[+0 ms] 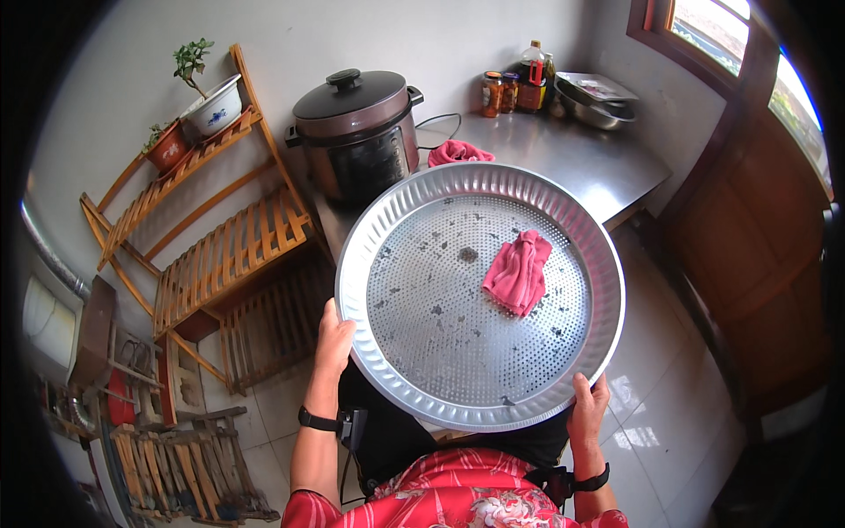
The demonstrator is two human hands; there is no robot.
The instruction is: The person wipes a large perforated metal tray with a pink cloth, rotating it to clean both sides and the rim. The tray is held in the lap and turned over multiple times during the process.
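A large round metal steamer tray (422, 356) with a fluted rim and a perforated bottom is held up in front of me. My left hand (335, 338) grips its rim at the left, thumb on the inner side. At the lower right of the rim, my right hand (587, 404) grips it in the same way. On the tray's bottom, right of the middle, lies a crumpled pink cloth (519, 274). Dark specks are scattered over the perforated surface. The fingers of both hands are partly hidden under the rim.
Behind the tray is a metal-topped table (528, 142) bearing a large electric cooker (363, 138), another pink cloth (460, 152), jars (492, 96), a bottle (532, 72) and metal bowls (591, 112). A slatted wooden rack (224, 241) with potted plants stands left, a wooden door (759, 264) right.
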